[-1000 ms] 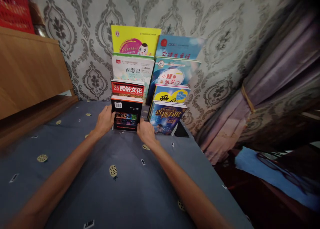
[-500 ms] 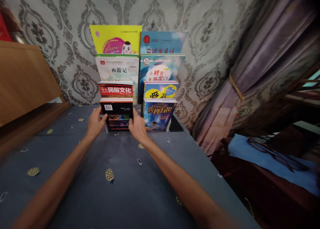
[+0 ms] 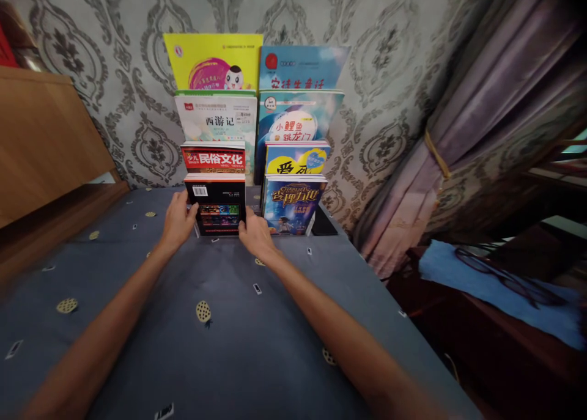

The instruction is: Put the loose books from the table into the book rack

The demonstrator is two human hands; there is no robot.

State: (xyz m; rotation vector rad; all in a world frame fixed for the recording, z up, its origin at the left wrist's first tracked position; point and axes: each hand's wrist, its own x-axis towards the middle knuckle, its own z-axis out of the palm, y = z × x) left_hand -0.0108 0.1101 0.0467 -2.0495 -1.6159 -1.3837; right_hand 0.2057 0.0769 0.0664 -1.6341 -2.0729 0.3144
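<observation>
Both my hands hold a black book (image 3: 219,203) that stands upright at the front of the left row of a tiered book stand. My left hand (image 3: 178,219) grips its left edge and my right hand (image 3: 255,235) grips its lower right edge. Behind it rise a red-titled book (image 3: 214,159), a white book (image 3: 216,119) and a yellow book (image 3: 213,60). The right row holds a dark blue fantasy book (image 3: 293,203) in front, then several blue and yellow books (image 3: 298,123) stepping up behind it.
The stand sits at the far end of a blue-grey patterned cloth (image 3: 220,328) against a damask-papered wall (image 3: 371,71). A wooden headboard (image 3: 41,139) is at left. Purple tied curtains (image 3: 463,132) hang at right, above a blue cloth (image 3: 495,285) with glasses on it.
The view has shifted so the stand sits further left in frame. My hands have stayed on the black book's sides, with the right hand sliding slightly lower.
</observation>
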